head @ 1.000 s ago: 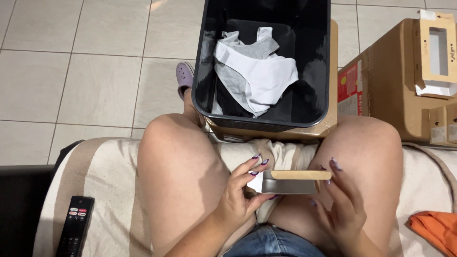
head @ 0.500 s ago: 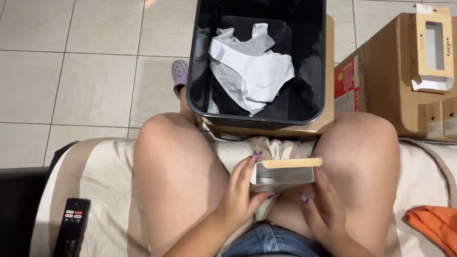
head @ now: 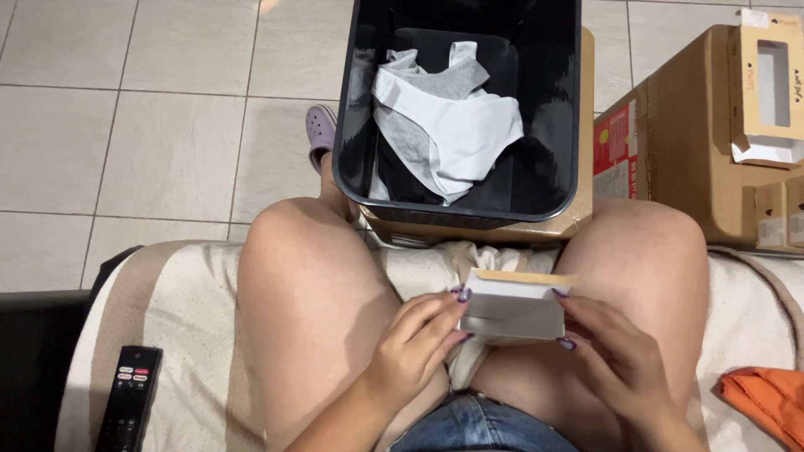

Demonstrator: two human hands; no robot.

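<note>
At lower centre, the left hand [head: 410, 347] and right hand [head: 615, 360] pinch a small white cardboard box [head: 512, 305] by its ends, above the lap. Beyond it, top centre, a black bin [head: 553, 109] holds white and grey underwear [head: 456, 125].

I count one small box [head: 512, 308], one black bin [head: 559, 180], one remote [head: 128, 398], maybe three garments [head: 452, 125] inside.

Orange cloth [head: 764, 404] cut off at right edge, remote control [head: 128, 399] cropped at bottom, purple shoe [head: 320, 132] half hidden behind black bin [head: 356, 159]
</note>
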